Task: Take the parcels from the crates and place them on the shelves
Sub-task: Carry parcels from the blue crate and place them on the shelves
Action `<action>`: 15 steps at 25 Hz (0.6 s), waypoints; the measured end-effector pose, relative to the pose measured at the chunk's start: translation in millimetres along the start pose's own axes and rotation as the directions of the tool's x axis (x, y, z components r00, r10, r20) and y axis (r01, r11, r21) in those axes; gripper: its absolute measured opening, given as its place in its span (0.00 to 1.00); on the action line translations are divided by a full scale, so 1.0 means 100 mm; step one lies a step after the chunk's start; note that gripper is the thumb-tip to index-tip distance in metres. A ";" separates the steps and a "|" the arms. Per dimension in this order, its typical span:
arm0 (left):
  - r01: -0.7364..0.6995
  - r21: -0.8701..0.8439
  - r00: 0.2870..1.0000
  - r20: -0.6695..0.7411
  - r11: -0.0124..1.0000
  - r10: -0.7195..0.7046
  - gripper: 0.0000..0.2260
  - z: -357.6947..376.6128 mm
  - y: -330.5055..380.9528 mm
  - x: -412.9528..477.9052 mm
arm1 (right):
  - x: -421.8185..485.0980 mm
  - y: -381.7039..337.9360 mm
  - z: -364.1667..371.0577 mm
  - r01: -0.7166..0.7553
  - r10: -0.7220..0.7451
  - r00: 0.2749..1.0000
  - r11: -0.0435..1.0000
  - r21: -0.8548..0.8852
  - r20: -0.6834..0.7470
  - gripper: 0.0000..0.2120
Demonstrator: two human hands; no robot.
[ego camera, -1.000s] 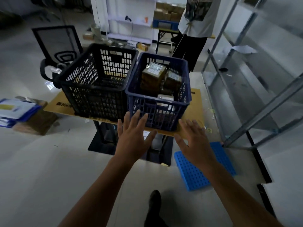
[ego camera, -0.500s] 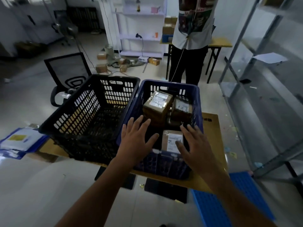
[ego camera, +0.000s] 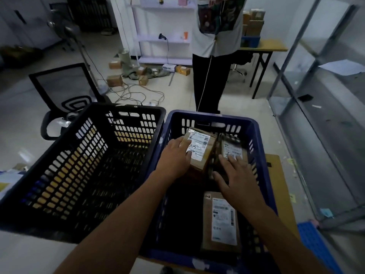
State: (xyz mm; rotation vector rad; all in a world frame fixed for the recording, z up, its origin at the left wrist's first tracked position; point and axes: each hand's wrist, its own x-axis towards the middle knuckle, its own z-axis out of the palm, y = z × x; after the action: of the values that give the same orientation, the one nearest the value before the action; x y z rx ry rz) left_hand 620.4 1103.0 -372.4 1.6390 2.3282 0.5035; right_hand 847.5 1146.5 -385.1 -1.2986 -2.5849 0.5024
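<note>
A blue crate holds three brown cardboard parcels with white labels. My left hand lies with straight fingers on the left side and top of the taller parcel at the crate's far end. My right hand reaches with spread fingers onto the parcel beside it. A third flat parcel lies near the crate's near wall, untouched. To the left stands a black crate with no parcel visible inside. Metal shelves run along the right.
Both crates sit on a cardboard sheet over a low stand. A person stands just behind the blue crate. A black office chair, cables and small boxes lie on the floor beyond. A blue plastic panel lies at lower right.
I have come closer and leaned over the crates. Both hands moved from above the blue crate's near rim down into it and onto the two far parcels.
</note>
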 end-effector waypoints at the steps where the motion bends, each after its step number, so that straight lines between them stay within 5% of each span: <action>1: 0.006 -0.025 1.000 0.023 1.000 -0.005 0.22 0.05 -0.04 0.10 | 0.07 0.00 0.03 -0.019 0.019 1.000 1.000 -0.021 0.014 0.32; 4: 0.065 -0.169 0.994 0.097 0.983 -0.049 0.22 0.17 -0.14 0.30 | 0.26 -0.04 0.12 -0.070 0.071 0.997 0.997 -0.031 0.036 0.34; 9: 0.273 -0.453 0.961 0.175 0.848 -0.216 0.38 0.30 -0.25 0.37 | 0.44 -0.05 0.34 -0.149 0.150 0.988 0.987 -0.054 0.033 0.35; 15: 0.461 -0.644 0.887 0.351 0.611 -0.300 0.35 0.36 -0.32 0.32 | 0.46 -0.08 0.53 -0.174 0.174 0.984 0.985 -0.010 0.044 0.38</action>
State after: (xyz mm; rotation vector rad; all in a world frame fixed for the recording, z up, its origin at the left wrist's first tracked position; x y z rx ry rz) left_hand 596.1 1128.1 -418.4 0.7440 1.8611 0.9336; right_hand 796.9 1168.5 -429.7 -1.5410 -2.5227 0.5589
